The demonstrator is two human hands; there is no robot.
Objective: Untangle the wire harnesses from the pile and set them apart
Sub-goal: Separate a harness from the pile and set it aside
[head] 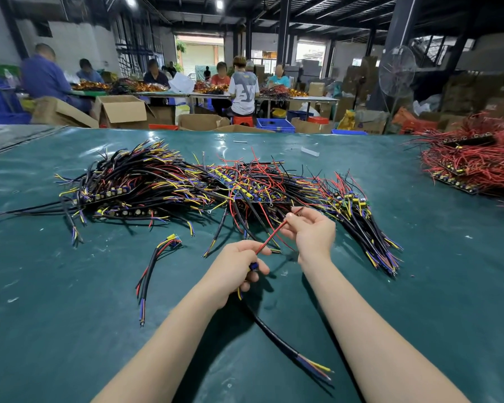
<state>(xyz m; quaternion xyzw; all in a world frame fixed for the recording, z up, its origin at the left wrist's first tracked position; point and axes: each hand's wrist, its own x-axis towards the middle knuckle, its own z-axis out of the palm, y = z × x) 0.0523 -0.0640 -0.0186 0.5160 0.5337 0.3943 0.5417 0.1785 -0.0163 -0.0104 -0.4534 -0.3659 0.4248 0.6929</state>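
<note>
A black cable of one harness is gripped in the left hand, its stripped ends trailing near over the green table cover. A red wire is pinched by the right hand and held taut between both hands. The tangled pile is spread just beyond the hands. A separated harness is laid left of the left hand. The print on a far worker's shirt is too blurred to be read.

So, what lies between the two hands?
A thin red wire spans the gap, pinched by the left hand and the right hand, shown in the head view.
</note>
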